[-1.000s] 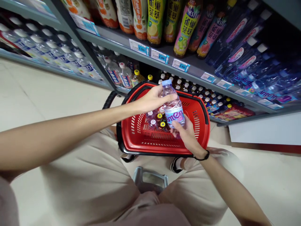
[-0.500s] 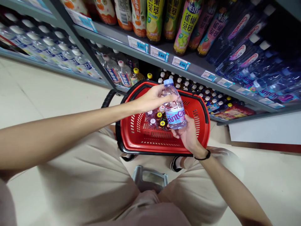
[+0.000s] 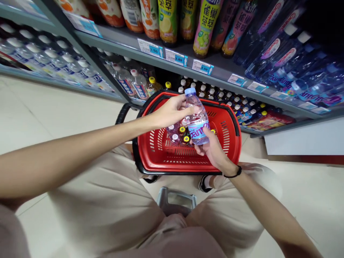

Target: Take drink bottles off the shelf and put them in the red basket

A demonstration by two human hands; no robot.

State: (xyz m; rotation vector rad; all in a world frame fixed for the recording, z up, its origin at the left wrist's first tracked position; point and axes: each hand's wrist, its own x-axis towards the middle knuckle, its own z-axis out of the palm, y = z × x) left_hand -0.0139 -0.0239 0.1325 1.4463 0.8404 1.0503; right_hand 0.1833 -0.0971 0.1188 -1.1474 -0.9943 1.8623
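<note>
The left hand [image 3: 172,114] clasps the upper body of 1 clear, pale-blue-capped plastic bottle [image 3: 195,132], the right hand [image 3: 214,147] its base, tilted above the red plastic basket [image 3: 150,158], top toward its far edge; light, even pressure should suffice.

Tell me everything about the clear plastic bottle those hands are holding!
The clear plastic bottle has a light blue cap, a narrow neck and a pale blue label with big purple letters, partly covered. Its cap is on; I can't tell how full it is. It's held tilted over the red plastic basket, cap toward the grey shelf. The left hand grips its upper part, the right hand its lower part.
</note>
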